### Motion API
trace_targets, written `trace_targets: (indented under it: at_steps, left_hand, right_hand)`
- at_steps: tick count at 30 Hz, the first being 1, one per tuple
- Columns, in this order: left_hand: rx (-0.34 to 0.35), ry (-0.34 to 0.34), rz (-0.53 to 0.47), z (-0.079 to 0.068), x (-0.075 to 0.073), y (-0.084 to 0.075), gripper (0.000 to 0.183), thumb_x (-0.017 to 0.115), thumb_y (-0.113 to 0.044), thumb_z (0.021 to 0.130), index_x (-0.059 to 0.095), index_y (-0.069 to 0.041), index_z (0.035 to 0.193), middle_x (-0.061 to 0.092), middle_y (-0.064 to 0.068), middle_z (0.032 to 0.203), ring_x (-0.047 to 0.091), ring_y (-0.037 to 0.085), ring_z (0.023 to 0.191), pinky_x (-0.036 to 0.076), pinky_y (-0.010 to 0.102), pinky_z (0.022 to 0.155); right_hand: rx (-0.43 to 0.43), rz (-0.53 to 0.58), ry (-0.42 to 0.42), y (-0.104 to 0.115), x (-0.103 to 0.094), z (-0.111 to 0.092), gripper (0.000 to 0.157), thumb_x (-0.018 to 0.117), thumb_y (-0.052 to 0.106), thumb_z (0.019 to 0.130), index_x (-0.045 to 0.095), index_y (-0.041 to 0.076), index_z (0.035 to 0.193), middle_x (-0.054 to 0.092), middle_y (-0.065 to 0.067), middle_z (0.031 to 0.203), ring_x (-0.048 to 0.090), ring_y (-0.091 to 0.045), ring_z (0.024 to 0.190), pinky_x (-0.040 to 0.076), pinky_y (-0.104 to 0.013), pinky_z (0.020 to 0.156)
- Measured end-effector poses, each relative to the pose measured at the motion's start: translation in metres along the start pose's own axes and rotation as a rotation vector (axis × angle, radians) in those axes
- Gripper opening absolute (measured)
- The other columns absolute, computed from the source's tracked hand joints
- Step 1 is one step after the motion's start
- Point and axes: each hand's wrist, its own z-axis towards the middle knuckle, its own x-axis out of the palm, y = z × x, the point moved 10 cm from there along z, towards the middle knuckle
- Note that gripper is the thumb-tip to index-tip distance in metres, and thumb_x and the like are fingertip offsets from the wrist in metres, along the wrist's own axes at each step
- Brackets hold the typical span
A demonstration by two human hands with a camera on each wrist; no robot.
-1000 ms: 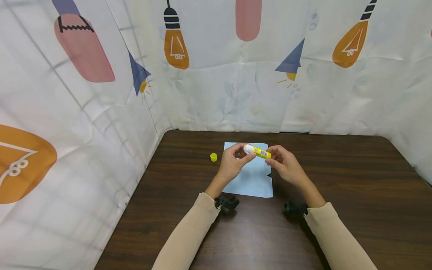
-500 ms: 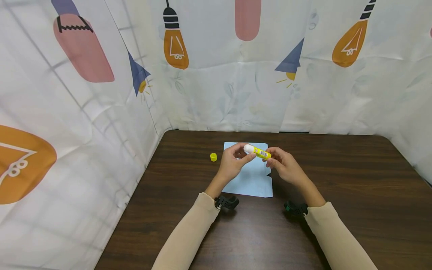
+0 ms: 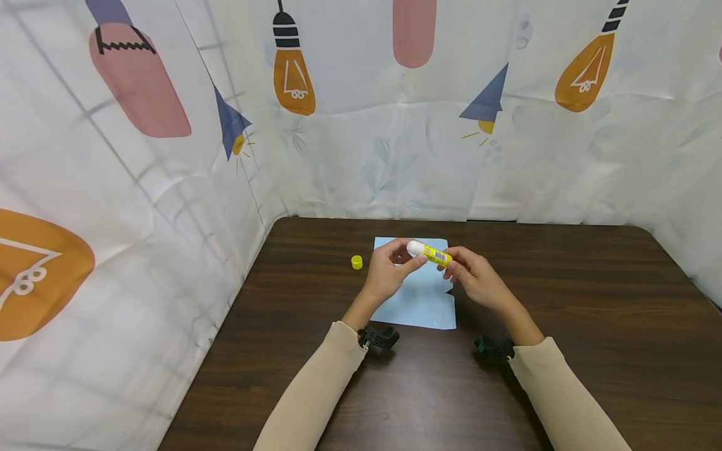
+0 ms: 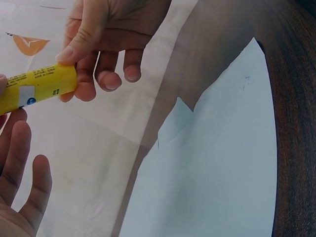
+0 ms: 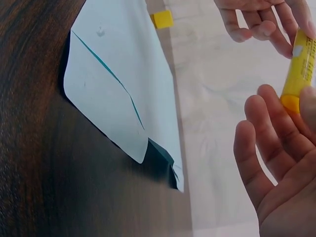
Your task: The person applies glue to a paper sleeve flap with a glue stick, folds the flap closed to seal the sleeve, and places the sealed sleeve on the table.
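Note:
A yellow glue stick (image 3: 437, 255) with a white end is held up at a slant, white end to the left. My left hand (image 3: 386, 273) holds it near the white end. The thumb and forefinger of my right hand (image 3: 477, 277) pinch its yellow bottom end, as the left wrist view also shows. Below both hands a light blue sheet of paper (image 3: 416, 307) lies on the table, with a notch in its right edge. To the left of the sheet sits a small yellow cap (image 3: 357, 262), apart from the glue stick. The white end is outside the left wrist view.
The dark wooden table (image 3: 592, 300) reaches out on both sides of the arms. A white printed curtain (image 3: 361, 163) hangs along its back and left edges. Each wrist wears a black camera band (image 3: 382, 338).
The right hand's fingers have shifted slightly around the bottom end of the glue stick. The left hand, cap and paper stay where they were.

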Motion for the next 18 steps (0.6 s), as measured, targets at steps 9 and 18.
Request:
trace_targets:
  at_steps: [9,18]
  left_hand:
    - [-0.011,0.011,0.005,0.0,0.001,-0.001,0.029,0.081,-0.018,0.089,0.073,-0.007,0.115,0.072,0.011,0.099,0.063,0.014,0.083,0.053,0.028,0.075]
    - [-0.017,0.017,0.013,0.0,0.002,0.0,0.029,0.081,-0.018,0.089,0.073,-0.005,0.114,0.072,0.011,0.098,0.062,0.011,0.08,0.053,0.029,0.073]
  right_hand:
    - [-0.008,-0.036,-0.097,0.001,-0.008,0.001,0.035,0.074,0.012,0.095,0.057,0.007,0.125,0.067,-0.014,0.111,0.063,-0.021,0.087,0.055,-0.024,0.072]
    - [0.001,-0.077,-0.147,0.001,-0.013,0.0,0.033,0.078,0.011,0.091,0.058,0.009,0.118,0.071,-0.011,0.106,0.064,-0.02,0.086,0.057,-0.025,0.073]
